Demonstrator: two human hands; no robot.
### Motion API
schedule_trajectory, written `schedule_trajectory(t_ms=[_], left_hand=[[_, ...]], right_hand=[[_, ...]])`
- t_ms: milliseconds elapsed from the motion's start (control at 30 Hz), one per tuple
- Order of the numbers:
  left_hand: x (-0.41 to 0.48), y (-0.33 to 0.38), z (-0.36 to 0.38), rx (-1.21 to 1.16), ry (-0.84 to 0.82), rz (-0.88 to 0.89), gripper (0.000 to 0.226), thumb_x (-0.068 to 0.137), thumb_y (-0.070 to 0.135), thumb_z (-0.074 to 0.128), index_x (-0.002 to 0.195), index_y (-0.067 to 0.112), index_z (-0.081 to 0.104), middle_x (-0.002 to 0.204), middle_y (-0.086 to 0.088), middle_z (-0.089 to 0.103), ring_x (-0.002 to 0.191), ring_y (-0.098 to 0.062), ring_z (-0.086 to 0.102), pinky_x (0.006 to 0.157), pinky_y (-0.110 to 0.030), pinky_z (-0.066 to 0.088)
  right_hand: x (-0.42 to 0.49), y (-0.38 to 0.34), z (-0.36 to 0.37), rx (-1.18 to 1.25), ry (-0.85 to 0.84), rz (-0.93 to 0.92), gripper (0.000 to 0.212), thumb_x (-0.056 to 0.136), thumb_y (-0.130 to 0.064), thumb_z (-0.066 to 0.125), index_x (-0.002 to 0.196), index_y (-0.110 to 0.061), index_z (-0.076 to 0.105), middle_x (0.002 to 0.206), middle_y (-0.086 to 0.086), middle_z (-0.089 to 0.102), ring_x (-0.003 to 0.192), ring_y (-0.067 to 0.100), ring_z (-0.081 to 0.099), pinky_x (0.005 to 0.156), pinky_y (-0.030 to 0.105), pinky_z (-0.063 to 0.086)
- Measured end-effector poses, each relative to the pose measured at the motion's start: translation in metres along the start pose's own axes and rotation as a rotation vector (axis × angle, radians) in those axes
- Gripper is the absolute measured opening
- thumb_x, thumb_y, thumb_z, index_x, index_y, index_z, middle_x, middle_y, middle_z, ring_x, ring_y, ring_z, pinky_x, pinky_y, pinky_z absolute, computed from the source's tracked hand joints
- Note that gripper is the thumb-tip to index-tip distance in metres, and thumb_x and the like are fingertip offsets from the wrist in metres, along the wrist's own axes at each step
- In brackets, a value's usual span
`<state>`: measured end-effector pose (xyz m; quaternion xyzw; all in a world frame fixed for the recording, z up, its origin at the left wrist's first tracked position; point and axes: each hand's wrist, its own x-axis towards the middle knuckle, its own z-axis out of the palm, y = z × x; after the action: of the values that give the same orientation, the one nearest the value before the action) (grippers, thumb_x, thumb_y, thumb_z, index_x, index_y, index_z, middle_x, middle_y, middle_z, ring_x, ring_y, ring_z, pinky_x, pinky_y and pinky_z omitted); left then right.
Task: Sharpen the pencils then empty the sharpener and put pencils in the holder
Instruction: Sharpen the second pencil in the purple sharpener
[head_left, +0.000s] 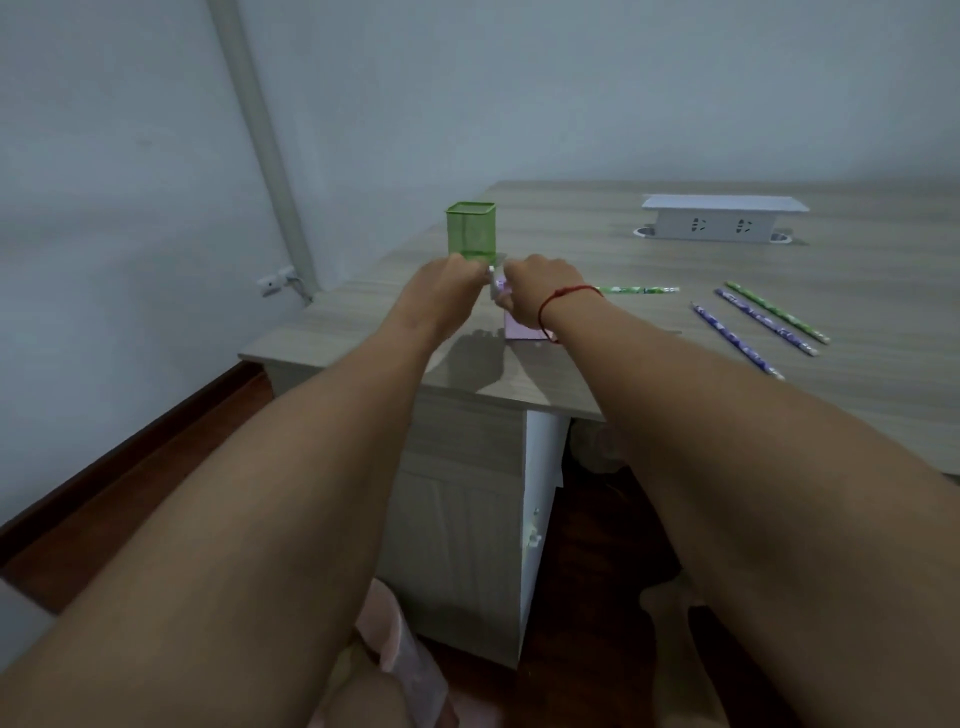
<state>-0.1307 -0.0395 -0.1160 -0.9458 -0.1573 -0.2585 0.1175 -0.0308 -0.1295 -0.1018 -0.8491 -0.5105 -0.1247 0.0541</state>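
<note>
Holder (470, 231) of green wire mesh, square and upright, stands near the wooden counter's (597, 234) left edge. Just before it, the left hand (445, 283) pinches a white crank (491, 278). The right hand (540, 293) grips the lilac boxy sharpener (524, 328). Rightward, 1 green pencil (639, 289) lies crosswise, and 3 patterned pencils (767, 322) slant parallel.

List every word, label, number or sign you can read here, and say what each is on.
None can be read.
Four patterned wooden pencils: print too blurred to read.
White plastic socket box: socket holes only, no text.
Green mesh holder, lilac pencil sharpener: no text visible.
</note>
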Motion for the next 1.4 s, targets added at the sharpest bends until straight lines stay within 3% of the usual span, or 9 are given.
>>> schedule_trajectory(t_ms=[200,567,700,833,1000,1167,1400], left_hand=[[-0.024,0.007,-0.002,0.052,-0.057,-0.085,0.026,0.098,0.007,0.041,0.116,0.006,0.059,0.096,-0.025,0.064,0.088,-0.043,0.061,0.064,-0.037,0.033],[-0.030,-0.006,0.024,0.065,-0.217,-0.041,0.023,0.096,0.011,0.043,0.098,0.000,0.062,0.096,-0.020,0.066,0.087,-0.036,0.062,0.069,-0.038,0.043],[-0.020,-0.013,0.037,0.016,-0.299,-0.043,0.030,0.099,0.018,0.039,0.096,0.000,0.063,0.101,-0.019,0.066,0.090,-0.034,0.061,0.075,-0.038,0.043],[-0.006,-0.024,0.039,-0.028,-0.409,-0.022,0.033,0.100,0.022,0.037,0.104,0.003,0.064,0.106,-0.019,0.064,0.090,-0.033,0.061,0.071,-0.035,0.040],[0.006,-0.030,0.036,0.041,-0.409,-0.026,0.029,0.097,0.021,0.044,0.107,0.003,0.064,0.103,-0.023,0.065,0.093,-0.037,0.062,0.078,-0.040,0.047],[0.018,-0.029,0.034,0.175,-0.372,-0.029,0.021,0.091,0.005,0.049,0.106,0.005,0.064,0.107,-0.018,0.066,0.100,-0.038,0.063,0.076,-0.041,0.048],[0.039,-0.032,0.010,0.182,-0.169,0.043,0.025,0.093,0.007,0.044,0.109,0.008,0.062,0.105,-0.020,0.064,0.097,-0.040,0.062,0.072,-0.042,0.049]], right_hand=[[0.001,-0.015,0.004,0.006,0.041,0.030,0.041,0.102,-0.030,0.037,0.129,-0.005,0.052,0.130,0.019,0.054,0.118,0.037,0.054,0.094,0.037,0.043],[0.002,-0.018,0.010,0.033,0.120,-0.027,0.039,0.101,-0.027,0.035,0.129,-0.004,0.052,0.130,0.018,0.055,0.121,0.034,0.053,0.100,0.039,0.039],[-0.001,-0.012,0.015,0.023,0.131,-0.069,0.040,0.101,-0.028,0.035,0.128,-0.004,0.052,0.131,0.018,0.054,0.120,0.035,0.053,0.099,0.039,0.039],[-0.002,-0.009,0.019,0.020,0.131,-0.064,0.041,0.101,-0.030,0.033,0.130,-0.006,0.049,0.133,0.016,0.052,0.120,0.034,0.053,0.097,0.038,0.041],[0.004,-0.010,0.019,0.046,0.097,-0.061,0.040,0.099,-0.030,0.037,0.129,-0.006,0.049,0.133,0.016,0.052,0.120,0.034,0.053,0.097,0.039,0.041],[0.003,-0.010,0.024,0.045,0.081,-0.058,0.039,0.099,-0.030,0.039,0.130,-0.008,0.049,0.133,0.015,0.052,0.121,0.034,0.052,0.099,0.040,0.040],[0.011,-0.006,0.016,0.037,0.068,0.003,0.037,0.100,-0.028,0.039,0.130,-0.010,0.050,0.135,0.014,0.051,0.124,0.034,0.050,0.101,0.039,0.038]])
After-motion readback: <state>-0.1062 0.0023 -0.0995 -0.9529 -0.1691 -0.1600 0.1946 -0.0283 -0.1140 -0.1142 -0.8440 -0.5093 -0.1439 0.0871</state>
